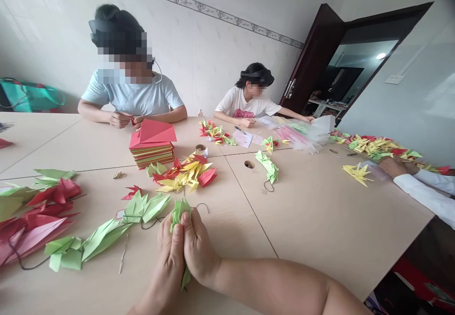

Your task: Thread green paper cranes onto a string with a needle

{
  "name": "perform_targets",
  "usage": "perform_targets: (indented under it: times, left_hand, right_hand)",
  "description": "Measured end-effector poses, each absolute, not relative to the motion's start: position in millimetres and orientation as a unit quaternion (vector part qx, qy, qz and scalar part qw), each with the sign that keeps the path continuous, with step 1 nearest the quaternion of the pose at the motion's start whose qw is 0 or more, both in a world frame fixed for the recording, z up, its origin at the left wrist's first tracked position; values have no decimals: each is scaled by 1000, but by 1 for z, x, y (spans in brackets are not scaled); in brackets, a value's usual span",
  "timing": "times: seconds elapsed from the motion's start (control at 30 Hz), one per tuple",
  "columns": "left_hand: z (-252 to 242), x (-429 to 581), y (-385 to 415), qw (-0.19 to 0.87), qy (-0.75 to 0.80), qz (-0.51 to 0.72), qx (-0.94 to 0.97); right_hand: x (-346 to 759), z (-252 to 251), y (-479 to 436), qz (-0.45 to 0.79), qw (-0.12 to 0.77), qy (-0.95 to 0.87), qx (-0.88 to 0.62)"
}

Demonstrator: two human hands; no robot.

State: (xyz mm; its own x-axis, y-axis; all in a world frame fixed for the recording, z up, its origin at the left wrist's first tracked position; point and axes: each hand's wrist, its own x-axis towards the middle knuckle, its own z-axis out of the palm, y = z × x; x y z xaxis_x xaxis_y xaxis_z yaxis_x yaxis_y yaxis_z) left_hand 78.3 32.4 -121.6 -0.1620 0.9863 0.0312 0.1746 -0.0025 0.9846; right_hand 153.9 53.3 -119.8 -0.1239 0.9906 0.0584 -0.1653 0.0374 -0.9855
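Observation:
My left hand (169, 257) and my right hand (197, 248) are pressed together palm to palm at the table's near edge, both closed on a green paper crane (180, 212). Its top sticks out above my fingers and its tail (185, 279) shows below my palms. A dark string (202, 205) runs from the crane toward a chain of green folded cranes (106, 232) lying to my left. A needle (123, 258) rests on the table beside that chain.
Red and green cranes (42, 215) pile at the left. A stack of coloured paper (152, 147) and a heap of yellow and red cranes (186, 173) lie ahead. Two people sit folding across the table; another person's hand (394, 167) rests at the right among cranes.

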Motion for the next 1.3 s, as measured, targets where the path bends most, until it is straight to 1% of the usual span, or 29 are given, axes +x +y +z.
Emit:
perform_targets:
  times: [0.1, 0.23, 0.37, 0.43, 0.5, 0.63, 0.7, 0.83, 1.07, 1.17, 1.3]
  left_hand:
    - [-122, 79, 32, 430, 597, 475, 482]
    - [-124, 77, 28, 451, 588, 466, 483]
    - [-119, 69, 31, 403, 569, 493, 520]
    - [-117, 63, 35, 377, 587, 493, 519]
    - [-116, 58, 39, 374, 608, 478, 511]
    - [-122, 57, 44, 391, 612, 451, 520]
    - [-127, 58, 46, 395, 607, 441, 530]
    - [-133, 57, 49, 397, 598, 429, 548]
    - [-136, 52, 50, 410, 601, 409, 552]
    - [-136, 51, 49, 416, 598, 403, 555]
    - [-132, 51, 49, 424, 595, 396, 556]
  right_hand:
    - [152, -123, 53, 550, 521, -501, -418]
    - [155, -121, 54, 525, 516, -510, -445]
    - [170, -113, 69, 495, 510, -512, -483]
    - [186, -108, 86, 486, 503, -502, -509]
    - [210, -103, 107, 468, 493, -492, -544]
    - [277, -94, 155, 369, 477, -484, -634]
    - [313, -89, 176, 307, 446, -485, -686]
    - [368, -87, 207, 211, 350, -476, -779]
    - [393, -110, 227, 89, 206, -488, -844]
    - [391, -119, 228, 27, 174, -508, -843]
    - [393, -122, 225, -73, 157, -545, -820]
